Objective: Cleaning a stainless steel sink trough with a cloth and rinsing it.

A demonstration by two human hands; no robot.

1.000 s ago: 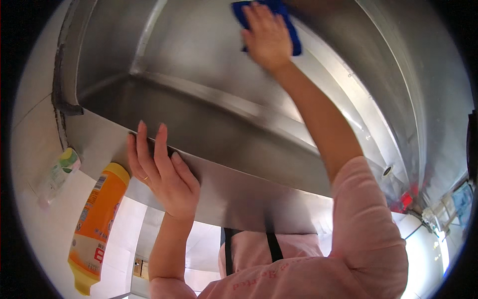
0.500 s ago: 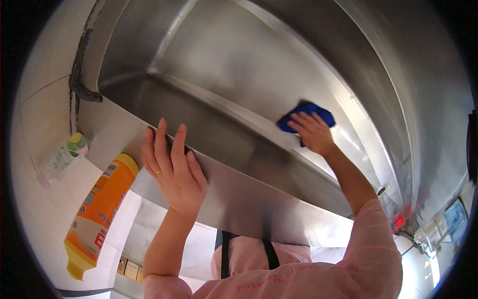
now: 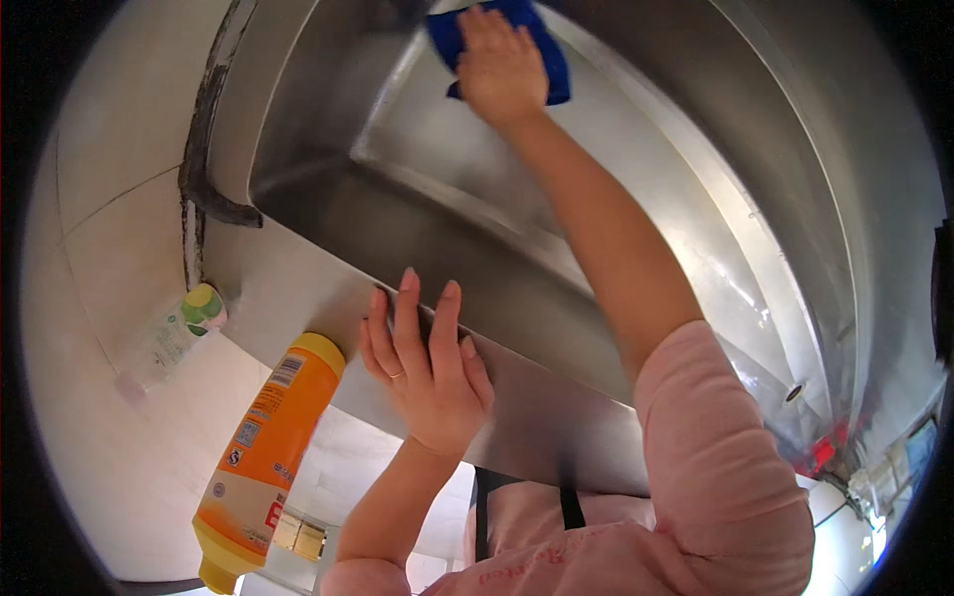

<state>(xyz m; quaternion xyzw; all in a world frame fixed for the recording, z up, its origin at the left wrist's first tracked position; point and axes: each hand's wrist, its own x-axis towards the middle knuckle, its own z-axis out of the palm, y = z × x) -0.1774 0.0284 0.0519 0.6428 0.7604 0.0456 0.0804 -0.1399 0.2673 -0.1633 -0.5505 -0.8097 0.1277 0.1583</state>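
Observation:
My right hand [image 3: 503,74] presses a blue cloth [image 3: 552,62] against the flat inner surface of a deep stainless-steel basin [image 3: 477,164], near its far end. The fingers lie over the cloth and partly hide it. Closer in, my left hand [image 3: 427,372] rests on the basin's near rim with its fingers spread, a ring on one of them, and nothing in it. Just left of that hand lies an orange bottle [image 3: 263,447] with yellow ends. Beyond it is a clear bottle with a green and yellow end [image 3: 174,338].
Pale tiles [image 3: 109,248] run along the left, with a dark, worn seam [image 3: 204,169] beside the basin's corner. A tall metal side [image 3: 855,199] curves up on the right. Low on the right are a small round hole [image 3: 794,393] and a red object [image 3: 823,452].
My right hand has moved far and to the left with the blue cloth, along the basin's surface. My left hand stays on the rim. The whole view has shifted slightly.

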